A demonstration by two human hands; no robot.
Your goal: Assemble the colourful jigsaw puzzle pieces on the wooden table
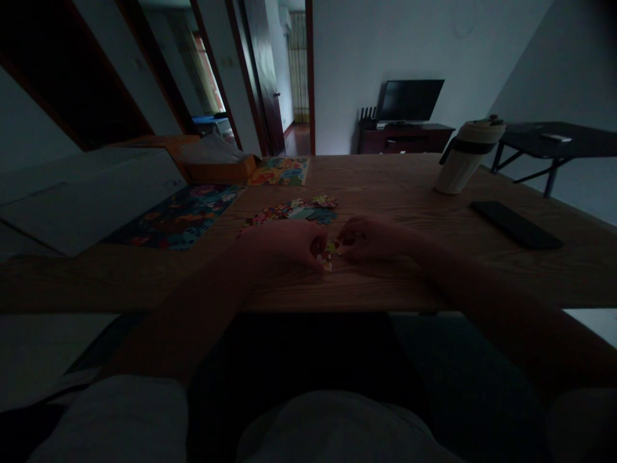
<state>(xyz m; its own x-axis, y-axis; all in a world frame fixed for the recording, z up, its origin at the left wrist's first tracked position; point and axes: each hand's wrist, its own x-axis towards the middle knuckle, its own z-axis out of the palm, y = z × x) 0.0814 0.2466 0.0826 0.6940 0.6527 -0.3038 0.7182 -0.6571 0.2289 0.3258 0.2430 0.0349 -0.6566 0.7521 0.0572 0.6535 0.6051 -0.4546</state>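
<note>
Small yellowish jigsaw puzzle pieces (pixel 328 264) lie on the wooden table between my two hands. My left hand (pixel 294 244) is curled over them, thumb and fingers pinched at their left edge. From the other side my right hand (pixel 369 239) bends its fingers in a pinch against the pieces' right edge. Just beyond my hands a heap of loose, colourful puzzle pieces (pixel 284 211) spreads over the table, partly hidden by my left hand. The picture is dim, so the outline of each piece is hard to make out.
On the left lie a dark patterned puzzle sheet (pixel 178 215), a white box (pixel 91 186) and an orange box (pixel 219 170) with clear plastic. Behind the heap is a colourful picture sheet (pixel 280 172). A cream tumbler (pixel 465 157) and a black phone (pixel 515 224) are at right.
</note>
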